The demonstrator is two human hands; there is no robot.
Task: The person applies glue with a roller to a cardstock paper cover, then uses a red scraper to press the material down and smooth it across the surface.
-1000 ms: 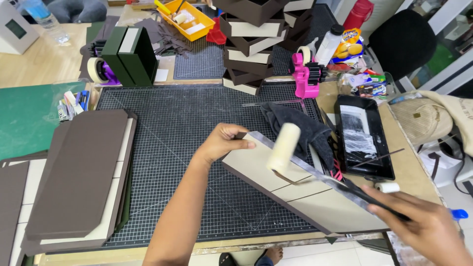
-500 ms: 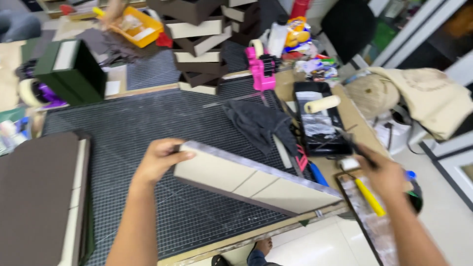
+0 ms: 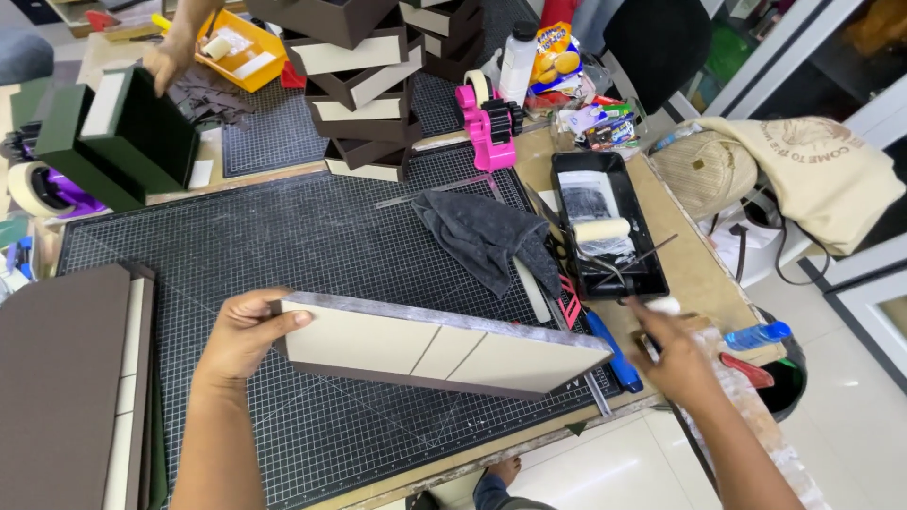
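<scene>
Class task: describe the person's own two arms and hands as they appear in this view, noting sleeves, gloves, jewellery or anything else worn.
Both arms are bare up to the picture's lower edge, with no sleeves showing. The left hand and right hand wear no gloves, and no rings, watch or bracelets can be seen. The fingers are uncovered, and no markings or tape show on either forearm.

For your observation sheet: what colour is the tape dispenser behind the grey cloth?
Bright pink tape dispenser, with a black wheel; the head view shows it clearly.
</scene>
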